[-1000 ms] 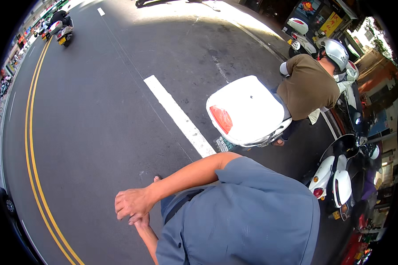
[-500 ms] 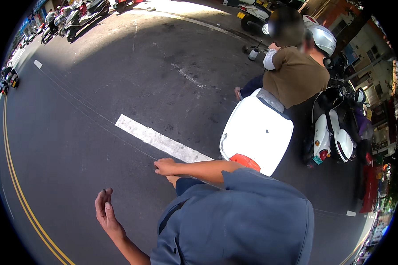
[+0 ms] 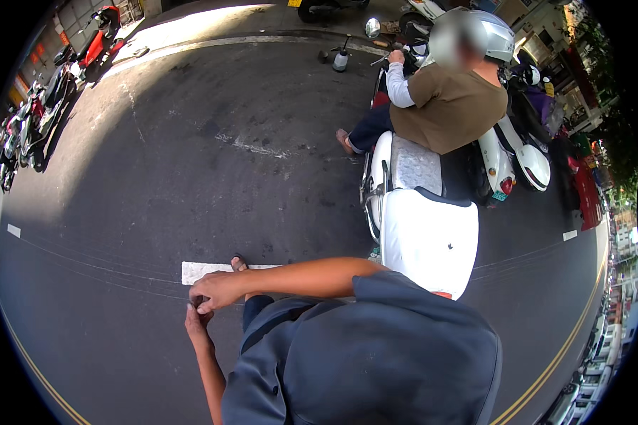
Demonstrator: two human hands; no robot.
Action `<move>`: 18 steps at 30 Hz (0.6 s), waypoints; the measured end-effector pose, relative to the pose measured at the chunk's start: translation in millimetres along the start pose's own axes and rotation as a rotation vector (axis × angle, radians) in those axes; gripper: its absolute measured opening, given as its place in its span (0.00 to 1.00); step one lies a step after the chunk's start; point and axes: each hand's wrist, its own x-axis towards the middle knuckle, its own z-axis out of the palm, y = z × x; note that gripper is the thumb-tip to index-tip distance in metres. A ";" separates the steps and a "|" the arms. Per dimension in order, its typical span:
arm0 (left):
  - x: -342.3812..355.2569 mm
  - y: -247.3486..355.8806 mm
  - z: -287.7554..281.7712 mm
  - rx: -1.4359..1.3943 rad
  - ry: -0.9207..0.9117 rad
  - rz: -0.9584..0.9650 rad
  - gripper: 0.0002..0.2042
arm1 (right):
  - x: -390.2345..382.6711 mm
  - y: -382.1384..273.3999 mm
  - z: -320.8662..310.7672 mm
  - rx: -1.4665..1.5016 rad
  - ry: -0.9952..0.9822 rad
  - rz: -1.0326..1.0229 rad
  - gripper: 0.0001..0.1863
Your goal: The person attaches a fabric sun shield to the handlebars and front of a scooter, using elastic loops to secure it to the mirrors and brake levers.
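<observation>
My right hand (image 3: 216, 290) reaches across my body at the lower left, its fingers curled down onto the fingertips of my left hand (image 3: 197, 322). The left hand rises from the lower edge, palm side up, just under the right. The two hands touch. Whether anything small sits between them is too small to tell. My blue shirt (image 3: 376, 354) fills the lower middle. My sandalled foot (image 3: 239, 263) stands on the asphalt by a white road mark (image 3: 202, 271).
A scooter with a white box (image 3: 429, 241) stands just ahead on my right. A rider in a brown shirt (image 3: 446, 106) and helmet sits on it. Other scooters are parked beside it (image 3: 517, 152) and along the far left kerb (image 3: 28, 120). Yellow lines (image 3: 35, 368) cross the road.
The view has swung right, so the white-box scooter and its rider now sit ahead. My left hand came up from hanging apart to meet my right hand; the two now touch.
</observation>
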 end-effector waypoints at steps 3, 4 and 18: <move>107.7 -7.6 -6.6 -0.323 -0.149 -0.386 0.26 | 23.0 22.3 -67.6 -0.085 0.334 0.056 0.20; 140.5 -4.6 1.6 -0.485 -0.244 -0.408 0.27 | 30.5 28.6 -80.8 -0.144 0.413 -0.027 0.20; 415.1 184.0 221.6 -0.421 -0.771 -0.498 0.19 | -52.1 304.9 -253.0 -0.073 0.934 0.879 0.22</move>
